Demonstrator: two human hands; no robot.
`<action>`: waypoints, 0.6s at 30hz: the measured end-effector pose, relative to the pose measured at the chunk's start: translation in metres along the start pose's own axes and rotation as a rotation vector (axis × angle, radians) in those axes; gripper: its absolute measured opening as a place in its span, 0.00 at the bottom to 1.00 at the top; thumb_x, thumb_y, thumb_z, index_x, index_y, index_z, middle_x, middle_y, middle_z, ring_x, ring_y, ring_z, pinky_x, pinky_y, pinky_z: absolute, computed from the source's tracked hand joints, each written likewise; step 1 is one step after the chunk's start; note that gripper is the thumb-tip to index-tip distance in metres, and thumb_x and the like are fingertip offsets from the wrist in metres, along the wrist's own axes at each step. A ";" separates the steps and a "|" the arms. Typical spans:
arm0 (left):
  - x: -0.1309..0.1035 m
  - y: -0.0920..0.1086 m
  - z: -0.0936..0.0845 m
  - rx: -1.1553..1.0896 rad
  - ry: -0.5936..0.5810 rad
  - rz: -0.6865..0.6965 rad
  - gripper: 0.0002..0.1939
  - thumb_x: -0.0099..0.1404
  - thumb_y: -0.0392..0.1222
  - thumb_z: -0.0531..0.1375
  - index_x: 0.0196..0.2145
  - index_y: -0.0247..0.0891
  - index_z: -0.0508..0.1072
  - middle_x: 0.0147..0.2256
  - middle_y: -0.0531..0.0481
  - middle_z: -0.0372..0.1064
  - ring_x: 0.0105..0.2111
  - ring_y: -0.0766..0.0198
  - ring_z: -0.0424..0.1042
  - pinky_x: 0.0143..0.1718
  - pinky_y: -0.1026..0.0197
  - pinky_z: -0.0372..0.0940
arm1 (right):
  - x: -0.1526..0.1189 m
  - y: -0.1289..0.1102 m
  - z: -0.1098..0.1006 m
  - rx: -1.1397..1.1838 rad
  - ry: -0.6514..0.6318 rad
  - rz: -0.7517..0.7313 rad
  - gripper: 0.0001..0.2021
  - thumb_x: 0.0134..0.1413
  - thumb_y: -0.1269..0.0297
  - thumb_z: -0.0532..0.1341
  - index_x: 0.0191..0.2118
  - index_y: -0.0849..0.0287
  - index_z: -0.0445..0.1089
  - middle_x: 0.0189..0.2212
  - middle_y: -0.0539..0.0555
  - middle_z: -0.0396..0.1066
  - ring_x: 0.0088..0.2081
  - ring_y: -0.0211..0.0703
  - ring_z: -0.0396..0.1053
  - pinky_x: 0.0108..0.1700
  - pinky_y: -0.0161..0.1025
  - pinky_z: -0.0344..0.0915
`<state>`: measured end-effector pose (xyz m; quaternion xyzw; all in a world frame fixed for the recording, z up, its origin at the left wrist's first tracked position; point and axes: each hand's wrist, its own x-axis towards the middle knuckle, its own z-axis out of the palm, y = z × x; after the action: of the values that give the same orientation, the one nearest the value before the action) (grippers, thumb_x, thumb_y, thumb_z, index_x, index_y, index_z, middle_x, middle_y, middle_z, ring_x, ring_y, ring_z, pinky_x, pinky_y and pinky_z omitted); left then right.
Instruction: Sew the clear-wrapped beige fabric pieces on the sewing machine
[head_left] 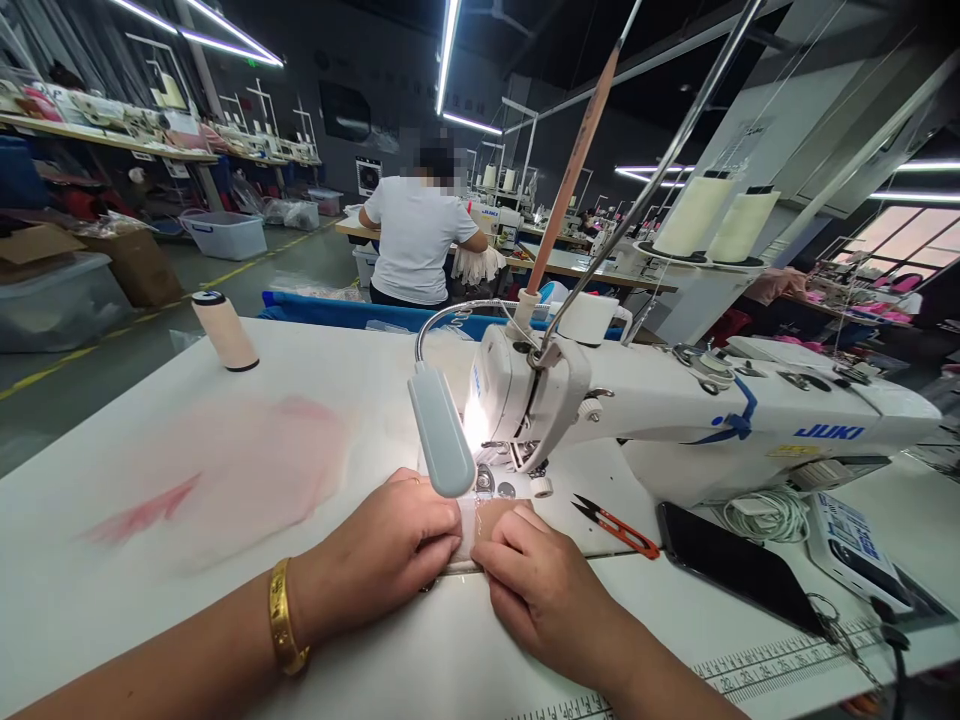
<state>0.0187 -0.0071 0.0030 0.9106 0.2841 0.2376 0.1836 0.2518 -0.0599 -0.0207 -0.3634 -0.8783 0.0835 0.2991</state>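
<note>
A white sewing machine [645, 400] stands on the white table, its lamp lit beside the needle area. Just in front of the needle area lies a small piece of light and tan fabric [487, 522]. My left hand [382, 545], with a gold bracelet at the wrist, has its fingers closed at the fabric's left edge. On the right side of the same piece, my right hand [544, 575] pinches it with curled fingers. The grey lamp head [441, 430] hangs above my left fingertips. Sheer pale pink fabric [225, 480] is spread on the table to the left.
Orange thread snips [619, 527], a black phone [735, 565], a coiled cable [769, 515] and a white box [859, 550] lie on the right. A thread cone [226, 332] stands at the back left. Beyond the table, a person in a white shirt [412, 240] sits facing away.
</note>
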 end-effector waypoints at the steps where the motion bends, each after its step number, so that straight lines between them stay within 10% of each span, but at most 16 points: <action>1: 0.001 0.000 0.001 0.001 0.001 -0.007 0.14 0.72 0.32 0.53 0.28 0.40 0.69 0.31 0.51 0.75 0.28 0.63 0.71 0.36 0.59 0.64 | 0.000 0.000 0.000 -0.006 0.003 -0.004 0.13 0.62 0.80 0.53 0.40 0.56 0.71 0.32 0.51 0.64 0.35 0.46 0.59 0.35 0.39 0.59; 18: 0.002 0.004 0.003 -0.021 0.016 0.044 0.14 0.72 0.31 0.52 0.29 0.39 0.68 0.31 0.52 0.76 0.33 0.61 0.73 0.35 0.60 0.63 | -0.001 -0.001 0.001 -0.047 -0.013 -0.010 0.12 0.61 0.81 0.53 0.35 0.57 0.67 0.31 0.51 0.61 0.35 0.45 0.58 0.33 0.39 0.55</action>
<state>0.0237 -0.0092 0.0025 0.9127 0.2629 0.2519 0.1857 0.2509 -0.0613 -0.0213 -0.3652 -0.8838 0.0636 0.2853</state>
